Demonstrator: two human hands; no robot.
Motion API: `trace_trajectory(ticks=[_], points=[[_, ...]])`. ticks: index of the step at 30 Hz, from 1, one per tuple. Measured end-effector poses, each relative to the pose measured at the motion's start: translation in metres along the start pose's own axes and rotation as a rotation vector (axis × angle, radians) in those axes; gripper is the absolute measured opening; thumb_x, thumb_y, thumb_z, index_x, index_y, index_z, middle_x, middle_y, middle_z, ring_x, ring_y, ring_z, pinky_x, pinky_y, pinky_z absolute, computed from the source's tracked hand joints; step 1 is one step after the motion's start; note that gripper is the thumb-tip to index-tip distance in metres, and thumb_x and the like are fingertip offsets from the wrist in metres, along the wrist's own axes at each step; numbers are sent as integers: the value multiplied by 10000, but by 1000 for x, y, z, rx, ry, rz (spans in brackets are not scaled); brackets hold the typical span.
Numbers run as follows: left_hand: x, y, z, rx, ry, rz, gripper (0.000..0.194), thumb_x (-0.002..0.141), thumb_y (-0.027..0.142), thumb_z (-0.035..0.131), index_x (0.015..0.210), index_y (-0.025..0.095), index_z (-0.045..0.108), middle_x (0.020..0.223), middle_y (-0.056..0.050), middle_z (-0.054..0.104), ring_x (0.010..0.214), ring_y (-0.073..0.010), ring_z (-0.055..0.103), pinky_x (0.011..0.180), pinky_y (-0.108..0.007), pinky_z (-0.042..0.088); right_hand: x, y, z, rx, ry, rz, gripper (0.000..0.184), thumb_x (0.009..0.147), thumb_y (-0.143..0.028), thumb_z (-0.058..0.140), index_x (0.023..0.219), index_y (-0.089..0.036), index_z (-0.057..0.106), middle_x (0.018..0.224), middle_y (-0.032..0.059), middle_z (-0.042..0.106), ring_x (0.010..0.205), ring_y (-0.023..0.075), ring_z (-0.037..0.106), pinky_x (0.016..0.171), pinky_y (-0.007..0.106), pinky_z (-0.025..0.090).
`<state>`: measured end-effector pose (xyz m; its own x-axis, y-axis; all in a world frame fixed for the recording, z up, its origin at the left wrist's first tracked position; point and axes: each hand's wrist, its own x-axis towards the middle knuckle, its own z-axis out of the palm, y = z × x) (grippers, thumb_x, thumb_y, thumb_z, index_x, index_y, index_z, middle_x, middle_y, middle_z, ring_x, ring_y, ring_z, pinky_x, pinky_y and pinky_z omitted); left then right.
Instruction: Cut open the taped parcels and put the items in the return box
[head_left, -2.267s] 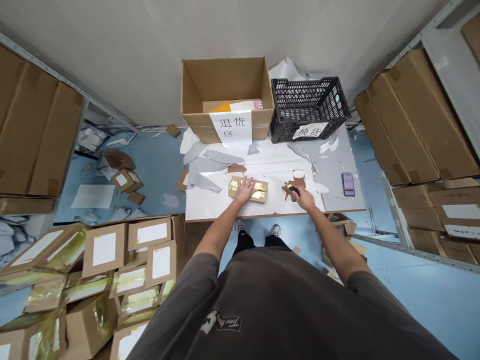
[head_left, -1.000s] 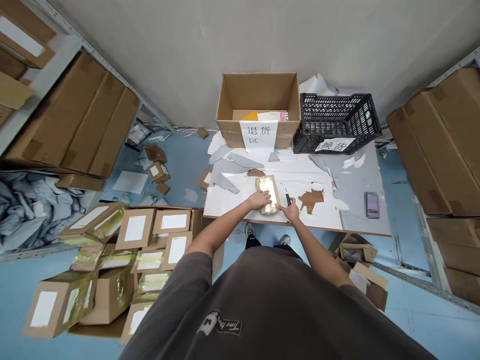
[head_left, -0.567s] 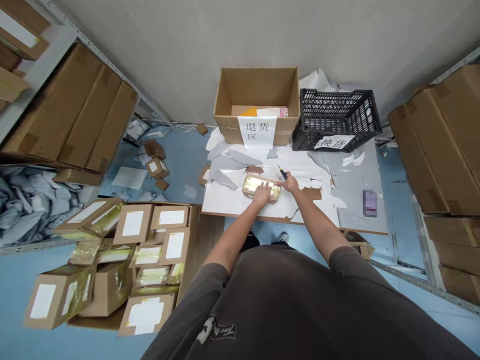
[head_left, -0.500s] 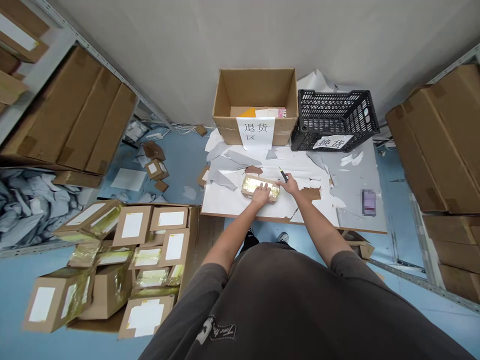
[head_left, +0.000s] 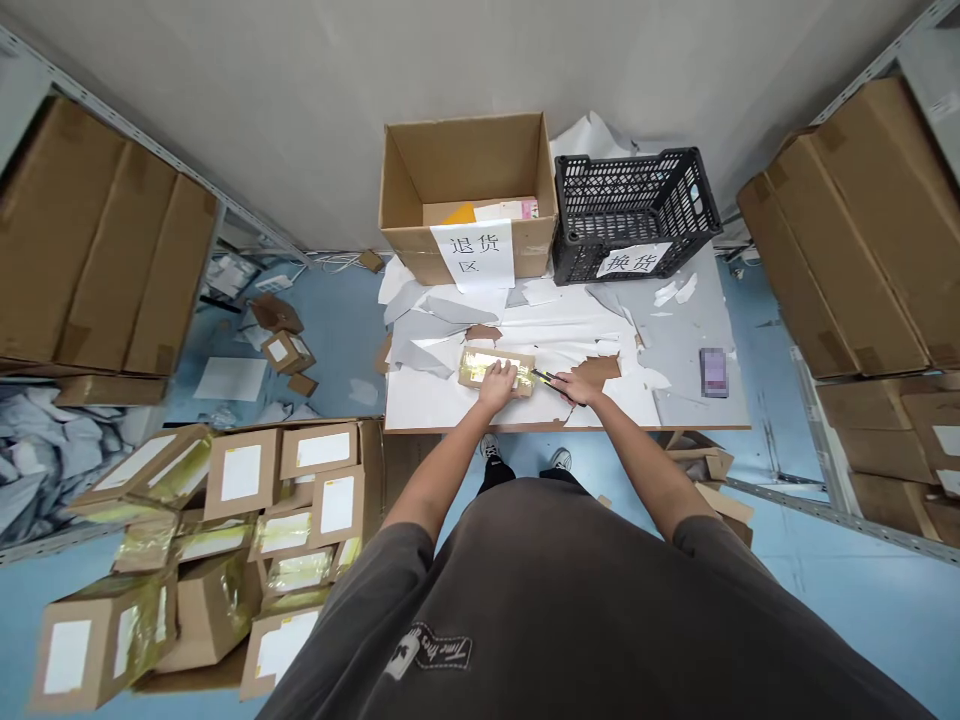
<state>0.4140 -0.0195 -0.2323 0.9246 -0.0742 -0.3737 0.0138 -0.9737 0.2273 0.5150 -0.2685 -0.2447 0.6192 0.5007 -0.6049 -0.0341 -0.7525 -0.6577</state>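
Note:
A small cardboard box wrapped in yellowish tape lies on the white-covered table. My left hand rests on top of it with fingers apart, pressing on its upper face. In my right hand is a utility knife, dark with a bit of yellow, its front end pointing left. The knife's tip is at the right end of the box; whether it cuts into the tape is too small to tell.
Torn paper covers much of the table. A large open carton and a black crate stand at its back, both with paper signs. A phone-like blurred object lies right. Taped parcels fill a carton at lower left.
My right hand has turned the knife and lowered it to the box's right end. My left hand stays on the box. The whole view has shifted.

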Motion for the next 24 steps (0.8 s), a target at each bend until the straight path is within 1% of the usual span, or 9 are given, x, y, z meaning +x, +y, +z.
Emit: trace_trajectory(ticks=[3, 6, 10, 13, 16, 20, 23, 24], points=[[1, -1, 1, -9, 7, -6, 855, 863, 381, 871, 1575, 129, 470, 1643, -246, 509, 1596, -413, 382, 1310, -506, 273, 2, -6, -3, 22, -119, -11, 316, 1069, -535, 536, 947, -249, 591, 605, -30, 567, 483, 161, 501, 504, 265, 411], [1, -2, 5, -14, 22, -12, 911, 842, 364, 894, 1583, 80, 446, 1557, -270, 588, 1586, -410, 407, 1305, -480, 289, -6, -6, -4, 47, -163, 3, 366, 1060, -596, 567, 937, -251, 549, 604, -38, 549, 451, 139, 459, 474, 249, 368], [-1, -2, 11, -28, 54, -20, 946, 829, 370, 911, 1586, 72, 430, 1521, -275, 619, 1594, -412, 399, 1295, -481, 310, -20, -2, 4, 191, -238, 74, 346, 1079, -580, 546, 953, -263, 492, 592, -54, 537, 402, 121, 418, 420, 224, 314], [0, -1, 13, -48, 55, -27, 956, 805, 358, 935, 1573, 81, 437, 1536, -286, 603, 1589, -415, 411, 1284, -483, 330, -26, 2, 14, 308, -238, 115, 325, 1091, -551, 534, 950, -266, 469, 576, -58, 516, 394, 121, 408, 416, 216, 302], [3, -2, 15, -79, 51, -25, 960, 782, 325, 953, 1559, 81, 445, 1522, -290, 612, 1588, -411, 413, 1279, -469, 342, -26, 5, 20, 370, -223, 112, 333, 1082, -550, 568, 946, -262, 471, 573, -52, 517, 395, 115, 403, 435, 219, 299], [5, -5, 17, -102, 42, -29, 944, 784, 304, 949, 1554, 88, 446, 1539, -292, 594, 1601, -419, 387, 1283, -485, 335, -26, 9, 23, 368, -214, 105, 407, 1034, -621, 630, 929, -261, 470, 560, -57, 523, 382, 105, 394, 428, 219, 273], [5, -7, 18, -109, 18, -5, 944, 768, 311, 958, 1545, 98, 465, 1577, -285, 558, 1608, -434, 361, 1294, -497, 309, -29, 16, 28, 364, -206, 74, 442, 1013, -672, 616, 923, -267, 465, 558, -71, 526, 384, 109, 416, 412, 213, 289], [4, -8, 18, -113, 16, 8, 918, 776, 331, 953, 1534, 111, 484, 1602, -275, 536, 1609, -436, 355, 1297, -497, 303, -31, 19, 31, 359, -197, 61, 447, 1008, -687, 603, 925, -269, 469, 559, -76, 527, 384, 111, 420, 407, 212, 297]])
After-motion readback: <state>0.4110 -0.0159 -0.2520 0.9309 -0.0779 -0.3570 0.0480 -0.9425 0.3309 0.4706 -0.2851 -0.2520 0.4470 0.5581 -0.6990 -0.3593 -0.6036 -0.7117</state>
